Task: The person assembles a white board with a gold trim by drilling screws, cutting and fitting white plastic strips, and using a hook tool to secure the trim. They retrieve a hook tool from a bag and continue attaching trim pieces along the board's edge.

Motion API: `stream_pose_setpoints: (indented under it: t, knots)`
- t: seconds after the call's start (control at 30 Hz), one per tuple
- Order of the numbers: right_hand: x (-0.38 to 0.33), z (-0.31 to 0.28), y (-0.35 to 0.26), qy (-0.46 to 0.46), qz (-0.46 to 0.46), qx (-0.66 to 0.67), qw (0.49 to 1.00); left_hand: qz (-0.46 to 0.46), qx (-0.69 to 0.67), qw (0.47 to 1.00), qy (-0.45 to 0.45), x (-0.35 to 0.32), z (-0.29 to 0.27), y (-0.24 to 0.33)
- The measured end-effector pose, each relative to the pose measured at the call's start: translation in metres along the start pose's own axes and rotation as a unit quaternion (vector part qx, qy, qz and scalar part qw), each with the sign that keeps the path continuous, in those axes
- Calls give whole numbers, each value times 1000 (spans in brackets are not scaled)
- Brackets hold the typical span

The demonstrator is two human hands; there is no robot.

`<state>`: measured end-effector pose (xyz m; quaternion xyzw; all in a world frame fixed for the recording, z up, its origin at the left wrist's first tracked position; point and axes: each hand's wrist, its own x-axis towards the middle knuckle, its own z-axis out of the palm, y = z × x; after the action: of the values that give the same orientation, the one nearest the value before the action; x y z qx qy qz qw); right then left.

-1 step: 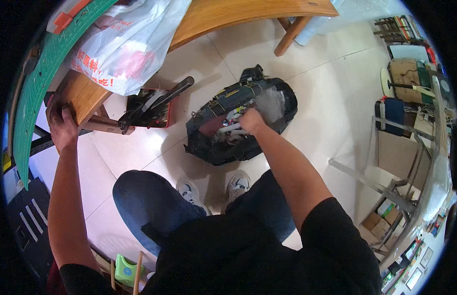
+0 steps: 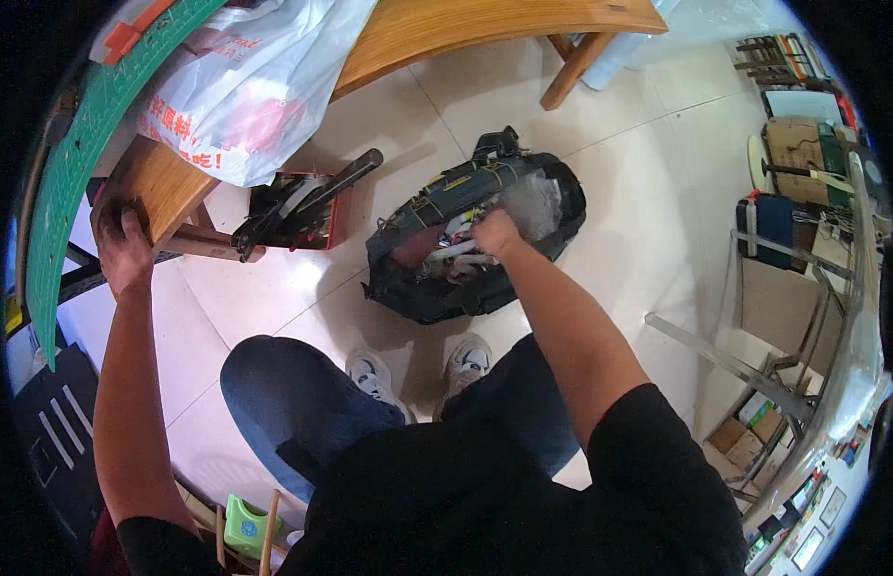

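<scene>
A dark tool bag (image 2: pixel 422 305) with a wide open top lies on the floor in front of my feet. My right hand (image 2: pixel 496 234) reaches down into it, fingers curled; what they hold, if anything, is hidden. Around that hand are white tube-like pieces (image 2: pixel 454 251), a dark red piece (image 2: pixel 418 248) and a crumpled clear plastic bag (image 2: pixel 533 206). On the left, my left hand (image 2: pixel 126 252) is closed round the end of a wooden bench (image 2: pixel 182 192), its thumb along the edge.
A red-edged bin (image 2: pixel 317 236) holding tools, one long and dark-handled, stands beside the bench. A white plastic bag (image 2: pixel 245 106) and green cutting mat (image 2: pixel 96 158) are at upper left. A metal frame (image 2: pixel 725 360) and boxes stand right; a green stool (image 2: pixel 245 526) is lower left.
</scene>
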<state>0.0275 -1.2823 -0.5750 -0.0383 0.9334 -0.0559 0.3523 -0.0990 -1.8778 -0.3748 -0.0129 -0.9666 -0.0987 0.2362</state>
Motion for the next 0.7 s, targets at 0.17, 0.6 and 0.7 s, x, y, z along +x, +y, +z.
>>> stream_pose_setpoints:
  t: [0.17, 0.6, 0.7]
  knots:
    - [61, 63, 47, -26, -79, 13, 996, -38, -2, 999, -15, -3, 1, -9]
    - [54, 32, 40, 98, -73, 46, 991, -102, -1, 994, -29, -4, 4, -16]
    - [6, -31, 54, 54, -128, 40, 990, -82, -2, 996, -19, -5, 3, -9]
